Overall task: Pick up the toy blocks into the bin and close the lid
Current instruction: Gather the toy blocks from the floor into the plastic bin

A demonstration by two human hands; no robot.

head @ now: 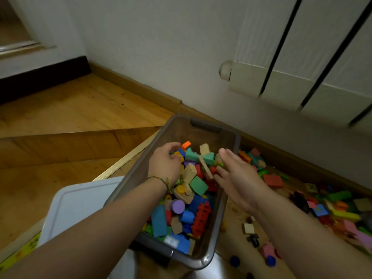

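Both my hands are over the bin (181,131), which sits on the wood floor (70,109) with its lid off. My left hand (165,164) hangs over the bin's left side with its back toward me and its fingers (173,147) curled down among the topmost pieces; I cannot tell whether they grip anything, as the tips are hidden. A thin cord bracelet (159,179) circles that wrist.

My right hand (239,178) is over the bin's right edge, palm turned inward, fingers (227,158) straight and spread, holding nothing.

The blocks (198,185) fill the bin in a mixed heap of green, blue, red, purple and bare wood, piled between and below my two sets of fingers. Just off the right fingertips a teal piece (190,155) and a wooden piece (205,149) look blurred on top of the pile.

More loose blocks (338,210) lie scattered on the floor to the right of my right fingers, along the wall, a flat red one (272,181) nearest them. The lid (80,202), pale and flat, lies on the floor beneath my left forearm, touching the bin's left wall.
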